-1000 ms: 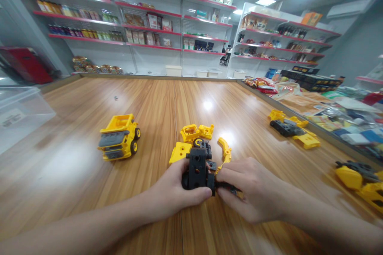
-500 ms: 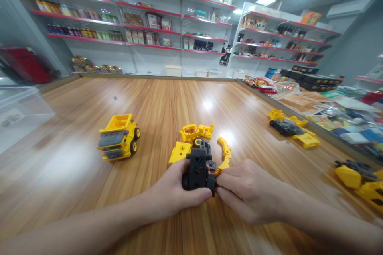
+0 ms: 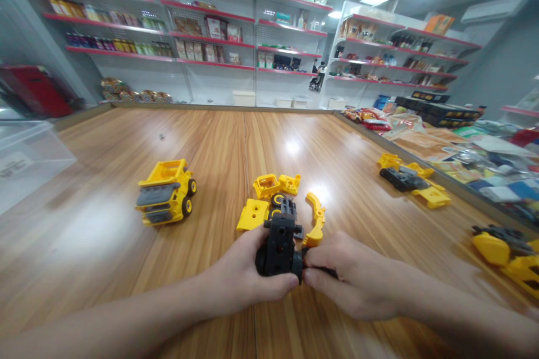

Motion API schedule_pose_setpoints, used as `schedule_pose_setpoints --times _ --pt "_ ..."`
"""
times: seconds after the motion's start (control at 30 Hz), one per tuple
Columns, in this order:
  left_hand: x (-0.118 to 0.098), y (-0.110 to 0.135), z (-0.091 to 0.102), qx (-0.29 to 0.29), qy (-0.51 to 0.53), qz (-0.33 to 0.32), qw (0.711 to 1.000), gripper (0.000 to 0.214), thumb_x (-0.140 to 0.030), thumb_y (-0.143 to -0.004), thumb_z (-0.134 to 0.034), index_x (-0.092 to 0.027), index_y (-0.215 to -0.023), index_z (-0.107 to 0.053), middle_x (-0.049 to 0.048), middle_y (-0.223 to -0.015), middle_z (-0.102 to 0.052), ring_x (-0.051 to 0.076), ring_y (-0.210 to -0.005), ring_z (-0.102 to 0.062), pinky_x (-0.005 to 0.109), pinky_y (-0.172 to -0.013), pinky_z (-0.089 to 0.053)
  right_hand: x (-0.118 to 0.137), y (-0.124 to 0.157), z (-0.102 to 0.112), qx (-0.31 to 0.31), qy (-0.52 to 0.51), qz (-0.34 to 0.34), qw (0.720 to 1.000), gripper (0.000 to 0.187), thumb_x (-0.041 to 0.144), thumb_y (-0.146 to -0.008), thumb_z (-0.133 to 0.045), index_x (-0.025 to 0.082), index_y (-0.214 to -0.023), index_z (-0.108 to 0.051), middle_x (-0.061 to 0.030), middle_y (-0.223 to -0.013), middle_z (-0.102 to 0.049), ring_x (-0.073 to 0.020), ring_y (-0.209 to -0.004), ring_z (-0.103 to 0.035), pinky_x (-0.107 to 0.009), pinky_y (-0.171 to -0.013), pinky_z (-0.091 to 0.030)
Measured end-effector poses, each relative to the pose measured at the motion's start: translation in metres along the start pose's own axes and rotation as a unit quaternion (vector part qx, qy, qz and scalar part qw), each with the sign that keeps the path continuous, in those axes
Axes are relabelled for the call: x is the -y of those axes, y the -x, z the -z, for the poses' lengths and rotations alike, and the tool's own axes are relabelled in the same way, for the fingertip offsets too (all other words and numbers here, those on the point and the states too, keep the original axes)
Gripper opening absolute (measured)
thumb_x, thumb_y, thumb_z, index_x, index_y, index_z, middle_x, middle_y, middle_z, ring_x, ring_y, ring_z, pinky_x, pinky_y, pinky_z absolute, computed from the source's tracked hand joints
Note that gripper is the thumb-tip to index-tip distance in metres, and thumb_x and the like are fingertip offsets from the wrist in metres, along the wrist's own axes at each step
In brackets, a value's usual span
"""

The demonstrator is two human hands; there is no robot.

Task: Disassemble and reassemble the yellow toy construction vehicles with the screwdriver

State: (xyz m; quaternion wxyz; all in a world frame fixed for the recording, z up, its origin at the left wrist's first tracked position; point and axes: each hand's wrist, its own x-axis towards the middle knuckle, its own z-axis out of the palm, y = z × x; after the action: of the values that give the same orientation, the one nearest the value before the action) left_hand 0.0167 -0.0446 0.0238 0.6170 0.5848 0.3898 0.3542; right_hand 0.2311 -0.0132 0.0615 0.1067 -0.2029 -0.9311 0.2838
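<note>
My left hand grips a black toy truck chassis, held tilted up above the table with its wheels at the sides. At its right wheel, my right hand pinches a dark screwdriver-like tool, mostly hidden by the fingers. Just beyond the chassis lie a yellow plate with holes, a yellow cab frame, a small yellow bracket and a curved yellow arm. A grey part with wheels is partly covered by the chassis.
A yellow toy dump truck stands to the left. More toy truck parts lie at the right, with another yellow and black group nearer. A clear plastic bin is at the left edge. Packaged goods cover a surface beyond the right rim.
My left hand has tilted and lowered the chassis slightly. My right hand has turned a little, and the dark tool now shows between its fingers.
</note>
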Motion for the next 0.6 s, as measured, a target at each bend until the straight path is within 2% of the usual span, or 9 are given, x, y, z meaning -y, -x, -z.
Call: schedule_pose_setpoints --times 0.4,0.6 --pt "-0.0015 0.0036 -0.0002 -0.002 -0.013 -0.008 1.000 0.042 -0.022 -0.074 -0.074 -0.019 -0.111 -0.056 0.0002 -0.092 -0.062 0.015 -0.084 -0.060 0.027 -0.077 -0.053 0.0029 -0.0026 0.0046 0.020 -0.075 -0.037 0.996 0.023 0.009 -0.089 -0.050 0.015 -0.068 -0.048 0.0053 -0.064 -0.047 -0.0048 -0.056 -0.041 -0.016 -0.053 -0.033" --pt "-0.0028 0.0060 -0.0019 0.004 -0.024 -0.019 1.000 0.037 -0.025 -0.074 -0.073 -0.017 -0.106 -0.057 0.0029 -0.094 -0.065 0.018 -0.087 -0.064 0.031 -0.081 -0.055 0.0061 -0.0043 0.0076 0.052 -0.150 -0.121 0.980 0.028 0.012 -0.089 -0.047 0.013 -0.062 -0.052 0.0047 -0.054 -0.048 -0.0047 -0.048 -0.040 -0.016 -0.046 -0.031"
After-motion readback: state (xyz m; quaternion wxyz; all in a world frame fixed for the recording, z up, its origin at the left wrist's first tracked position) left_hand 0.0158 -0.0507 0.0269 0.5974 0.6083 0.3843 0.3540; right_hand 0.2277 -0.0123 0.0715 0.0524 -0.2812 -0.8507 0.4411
